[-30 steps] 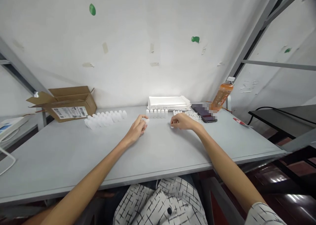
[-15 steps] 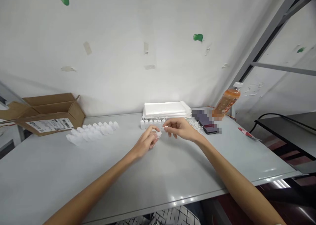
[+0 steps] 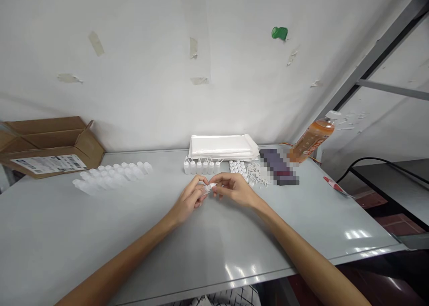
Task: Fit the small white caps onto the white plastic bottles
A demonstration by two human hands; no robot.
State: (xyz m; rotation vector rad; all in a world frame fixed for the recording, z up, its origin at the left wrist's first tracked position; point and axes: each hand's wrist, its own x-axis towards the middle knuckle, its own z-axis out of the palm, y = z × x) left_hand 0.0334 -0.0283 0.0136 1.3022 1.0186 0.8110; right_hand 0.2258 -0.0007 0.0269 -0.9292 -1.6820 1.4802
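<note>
And here we are, both hands together above the middle of the table (image 3: 150, 261)! The left hand (image 3: 187, 201) has its grip closed around a small bottle (image 3: 207, 189), clear-looking and tilted toward the right. In comes the right hand (image 3: 236, 190), thumb and finger pinched tight on a white piece (image 3: 213, 185) right at the bottle's mouth; whether it's seated, I can't tell. Just behind them, a short row of white-topped bottles (image 3: 201, 167) stands before the white packets (image 3: 223, 146). To the right, clustered white caps (image 3: 238, 166) sit beside a tangle of white cords (image 3: 257, 175). Over on the left, more pale bottles (image 3: 112, 177) line up near the open cardboard box (image 3: 92, 147).
</note>
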